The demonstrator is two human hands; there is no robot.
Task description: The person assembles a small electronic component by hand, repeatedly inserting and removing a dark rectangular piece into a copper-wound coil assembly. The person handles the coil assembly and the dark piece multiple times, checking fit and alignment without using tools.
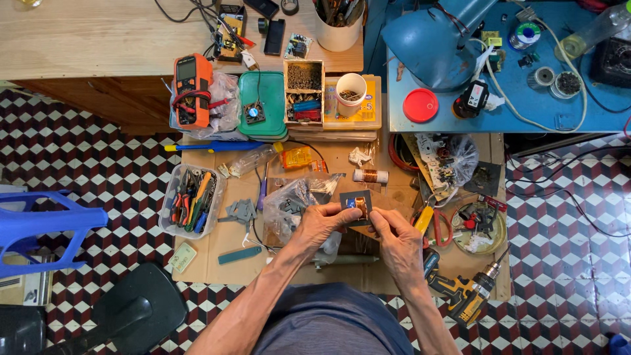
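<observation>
- Left hand (320,223): fingers closed on the small transformer (358,207), gripping its left edge.
- Right hand (396,238): fingers pinched on its lower right edge.
- Cordless drill (463,294): near the right wrist.

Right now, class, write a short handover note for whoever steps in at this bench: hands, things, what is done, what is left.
Left hand: grips the small transformer by its left edge, thumb on top.
Right hand: fingers pinch the same transformer from the right and below.
The transformer is held up above the cardboard sheet; its copper winding shows in the middle of the dark frame.
Nearby: clear bag of parts under the left hand, a spare coil beyond, yellow drill by the right forearm.
Done: transformer picked up.
Left: cannot tell from this view.
</observation>
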